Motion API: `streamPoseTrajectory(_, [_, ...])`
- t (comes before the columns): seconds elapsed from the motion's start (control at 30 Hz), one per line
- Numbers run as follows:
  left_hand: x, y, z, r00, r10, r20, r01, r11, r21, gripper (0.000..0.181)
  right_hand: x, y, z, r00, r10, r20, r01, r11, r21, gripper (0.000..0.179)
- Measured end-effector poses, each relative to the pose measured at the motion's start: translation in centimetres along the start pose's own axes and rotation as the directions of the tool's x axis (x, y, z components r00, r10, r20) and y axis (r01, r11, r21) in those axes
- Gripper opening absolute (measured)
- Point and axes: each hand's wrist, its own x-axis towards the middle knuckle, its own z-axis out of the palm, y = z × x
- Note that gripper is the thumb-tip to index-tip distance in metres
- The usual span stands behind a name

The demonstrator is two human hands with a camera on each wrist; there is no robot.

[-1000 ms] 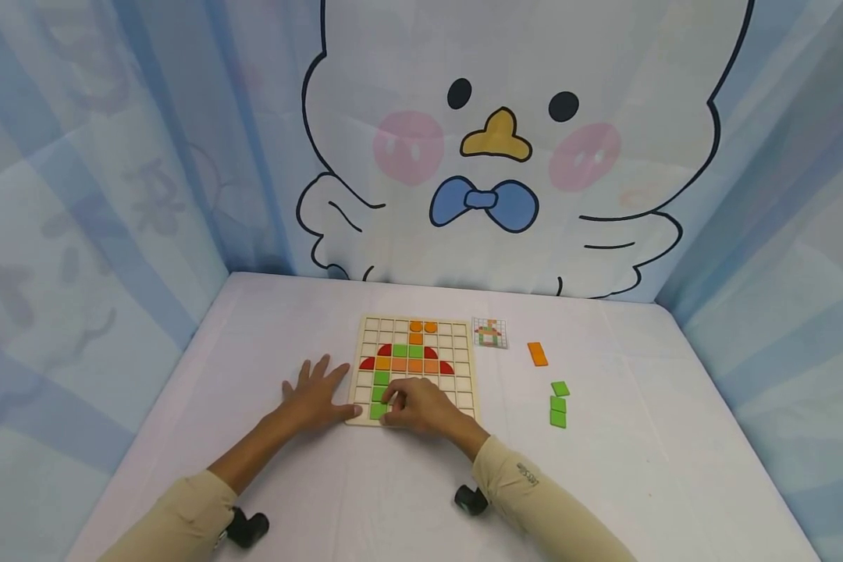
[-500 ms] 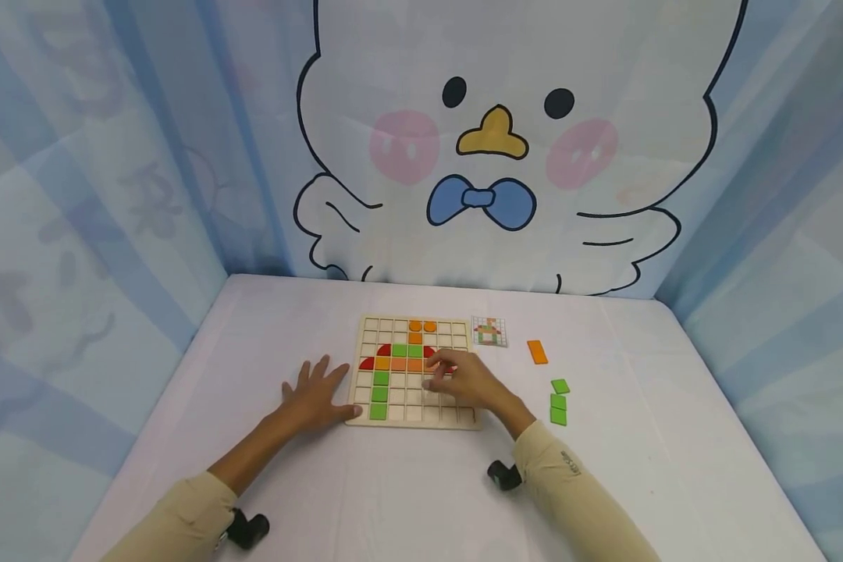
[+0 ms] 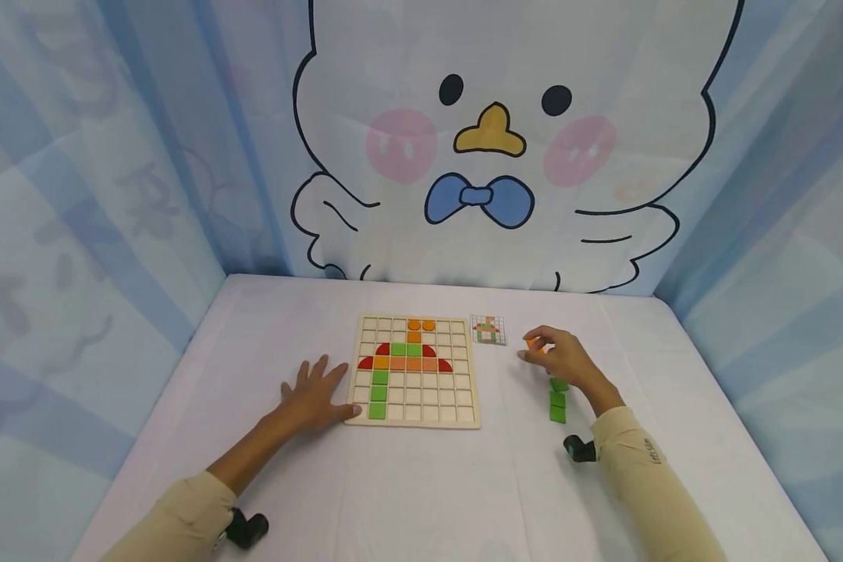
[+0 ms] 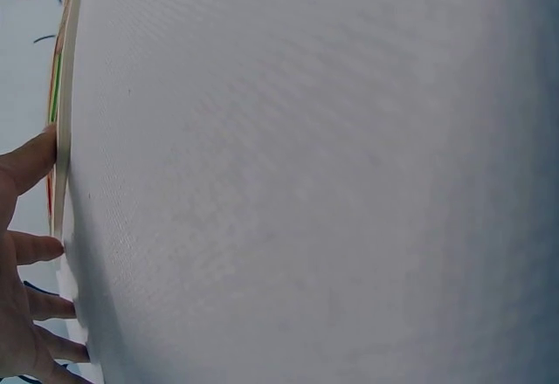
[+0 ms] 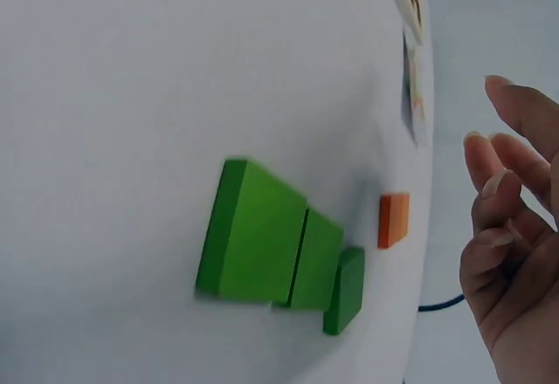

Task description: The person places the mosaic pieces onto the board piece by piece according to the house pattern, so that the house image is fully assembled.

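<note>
A square wooden grid board lies on the table, with red, orange and green pieces set in some of its cells. My left hand rests beside its left edge, fingers spread, the thumb touching the near left corner. To the right of the board, my right hand hovers over an orange piece, partly covering it in the head view. The right wrist view shows a gap between that hand and the orange piece; its fingers are loosely bent and hold nothing. Three green square tiles lie nearer to me.
A small printed card with a coloured grid picture lies by the board's far right corner. Behind the white table hangs a curtain with a cartoon figure. Black devices are strapped at both wrists.
My right hand has left the board's lower left cells and moved right to above the orange piece. The left hand has stayed in place. The board's visible pieces look unchanged.
</note>
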Motion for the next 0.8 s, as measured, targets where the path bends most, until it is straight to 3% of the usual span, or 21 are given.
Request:
streamPoseTrajectory(0.23, [0.0,0.1,-0.1,1.000,-0.004,0.003,0.004,1.000,-0.002,0.089,0.2,2.3,-1.0,0.997,0.081,0.012,-0.080,0.992,-0.094,0.043])
streamPoseTrajectory(0.43, [0.0,0.0,-0.1,1.000,-0.009,0.012,0.009,1.000,0.003,0.090,0.7,3.5,-1.0,0.996,0.085,0.029,-0.079,0.984,-0.157,0.037])
streamPoseTrajectory(0.8, [0.1,-0.2,0.0,1.000,-0.005,0.005,0.005,1.000,0.006,0.090,0.9,3.8,-0.8,0.994,0.095,0.050,-0.086,0.981,-0.172,0.035])
